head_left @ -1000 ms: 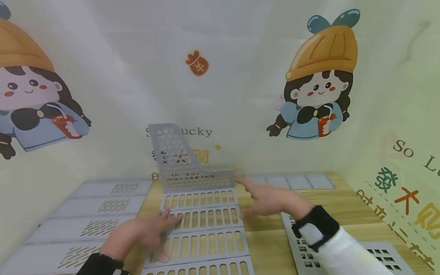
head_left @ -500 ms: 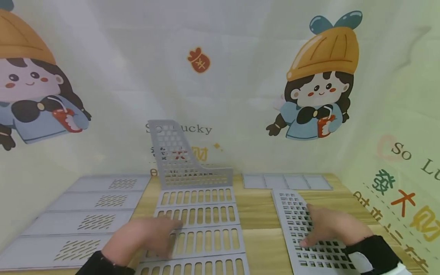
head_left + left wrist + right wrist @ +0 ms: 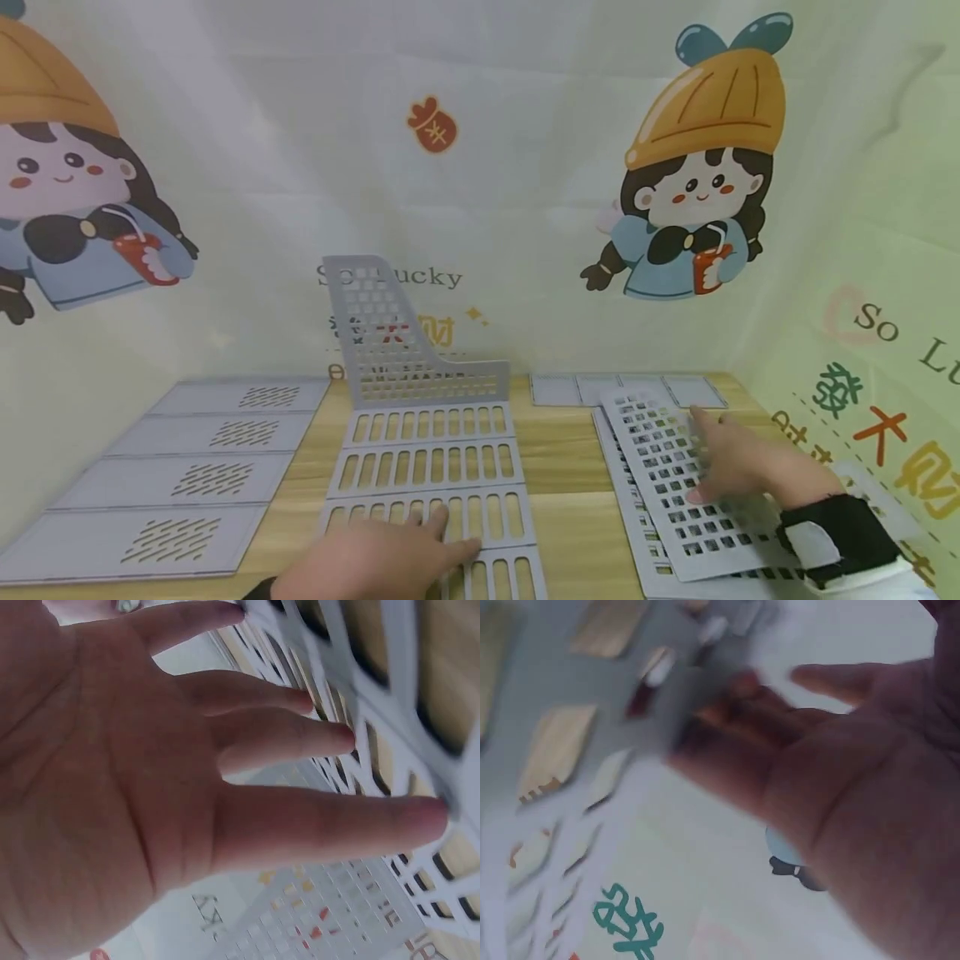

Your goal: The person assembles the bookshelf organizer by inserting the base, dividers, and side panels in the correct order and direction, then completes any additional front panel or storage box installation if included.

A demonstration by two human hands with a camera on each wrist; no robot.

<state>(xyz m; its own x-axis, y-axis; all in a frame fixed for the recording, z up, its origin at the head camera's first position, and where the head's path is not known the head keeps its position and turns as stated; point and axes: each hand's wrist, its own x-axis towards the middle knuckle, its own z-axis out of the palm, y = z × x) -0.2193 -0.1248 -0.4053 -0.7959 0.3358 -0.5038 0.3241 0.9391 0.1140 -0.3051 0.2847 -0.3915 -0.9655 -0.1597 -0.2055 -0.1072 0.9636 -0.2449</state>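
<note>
Bare hands; the right wrist wears a black strap (image 3: 836,533) over a white sleeve (image 3: 892,583).

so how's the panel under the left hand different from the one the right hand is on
The slotted panel under the left hand has long upright slots in rows; the grid panel under the right hand has small square holes. The slotted panel lies flat on the wooden table, while the grid panel sits askew on a similar sheet beneath. An upright piece stands at the slotted panel's far end; the grid panel has none. Both are pale grey, thin and perforated.
</note>
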